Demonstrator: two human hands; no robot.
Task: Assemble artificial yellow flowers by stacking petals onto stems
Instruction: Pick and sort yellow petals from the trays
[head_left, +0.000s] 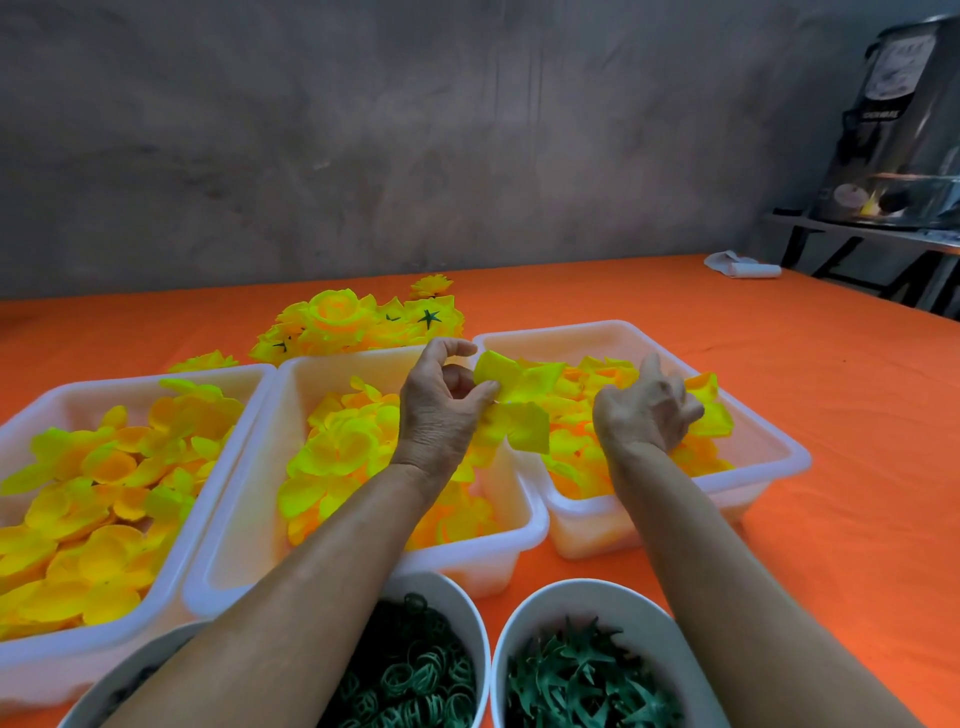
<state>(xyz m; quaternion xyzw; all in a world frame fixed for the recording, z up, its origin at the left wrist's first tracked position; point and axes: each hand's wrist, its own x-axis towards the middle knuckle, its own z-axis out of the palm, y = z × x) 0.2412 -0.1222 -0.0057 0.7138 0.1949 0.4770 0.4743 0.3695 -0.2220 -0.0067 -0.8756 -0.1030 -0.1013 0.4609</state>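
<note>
Orange table (779, 374): three trays (774, 457), both hands (441, 410) pinching yellow petals (511, 395).

— Workshop?
— A makeshift one: a bare grey wall (363, 130) behind the orange-covered table (779, 364), sorting tubs (779, 467) of parts under the hands, finished flowers (358, 322) heaped beyond.

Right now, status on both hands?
Left hand pinches petal layer. Right hand reaches among petals in right tray, grasp unclear. Nothing blocking.
</note>
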